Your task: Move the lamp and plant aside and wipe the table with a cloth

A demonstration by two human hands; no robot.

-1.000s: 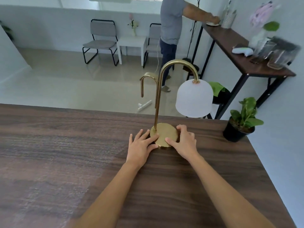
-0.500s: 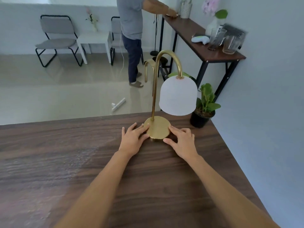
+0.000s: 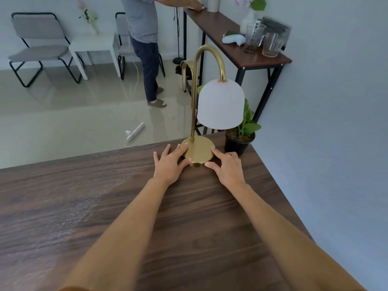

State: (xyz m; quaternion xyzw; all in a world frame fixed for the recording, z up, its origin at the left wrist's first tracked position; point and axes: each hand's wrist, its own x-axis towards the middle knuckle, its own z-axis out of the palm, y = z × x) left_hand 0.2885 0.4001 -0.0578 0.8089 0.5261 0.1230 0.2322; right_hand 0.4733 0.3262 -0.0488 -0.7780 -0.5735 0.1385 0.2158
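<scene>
A brass lamp point(image 3: 199, 151) with a round base, a curved neck and a white dome shade stands near the far right corner of the dark wooden table point(image 3: 117, 208). My left hand point(image 3: 169, 164) presses its fingers against the base's left edge. My right hand point(image 3: 228, 168) touches the base's right front edge with thumb and fingers, so the base is held between both hands. A small green plant in a black pot point(image 3: 239, 141) sits just right of the lamp base, at the table's corner by the wall. No cloth is in view.
The grey wall point(image 3: 325, 143) runs along the table's right edge. Beyond the far edge, a person point(image 3: 144, 38) stands at a narrow console table point(image 3: 241, 53) with glasses on it. Chairs, a white side table and a white object on the floor point(image 3: 135, 131) lie farther back.
With both hands on its base, the lamp has slid to the right and away from me, ending close beside the plant pot. My view has turned to the right.
</scene>
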